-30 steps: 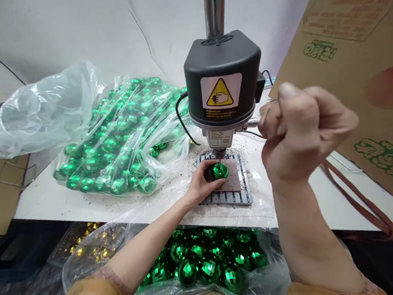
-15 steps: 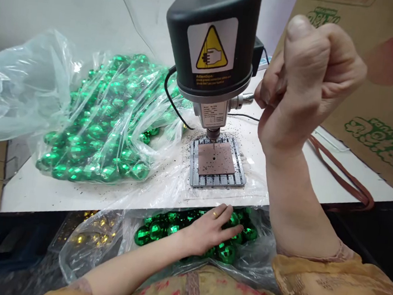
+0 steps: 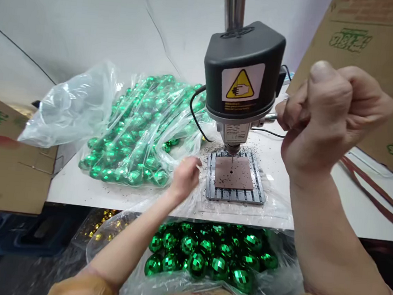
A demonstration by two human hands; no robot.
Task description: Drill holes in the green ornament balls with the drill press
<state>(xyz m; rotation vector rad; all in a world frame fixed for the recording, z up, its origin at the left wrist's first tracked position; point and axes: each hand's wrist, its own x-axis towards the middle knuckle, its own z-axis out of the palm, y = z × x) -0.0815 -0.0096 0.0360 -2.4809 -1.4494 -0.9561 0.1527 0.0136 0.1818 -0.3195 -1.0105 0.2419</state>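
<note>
My right hand point(image 3: 333, 119) is closed in a fist around the feed lever point(image 3: 270, 118) of a small black drill press point(image 3: 243, 73). Below its chuck and thin bit, a brown square pad point(image 3: 235, 181) with a dark hole lies on the slotted grey base plate point(image 3: 209, 193). My left hand point(image 3: 185, 178) is curled closed just left of that plate, by the edge of the plastic bag; whatever its fingers hold is hidden. Shiny green faceted balls point(image 3: 220, 265) fill clear plastic at my lap, below the table edge.
A clear bag of green mirrored balls point(image 3: 128, 136) covers the left of the white table point(image 3: 70, 191). Cardboard boxes stand at the right point(image 3: 375, 58) and left point(image 3: 10, 166). Dark shavings are scattered around the drill base. A brown strap point(image 3: 380, 190) lies at the right.
My left hand has lifted off the green balls in my lap and moved up and left, beside the drill base. My right hand stays on the lever. The view has shifted.
</note>
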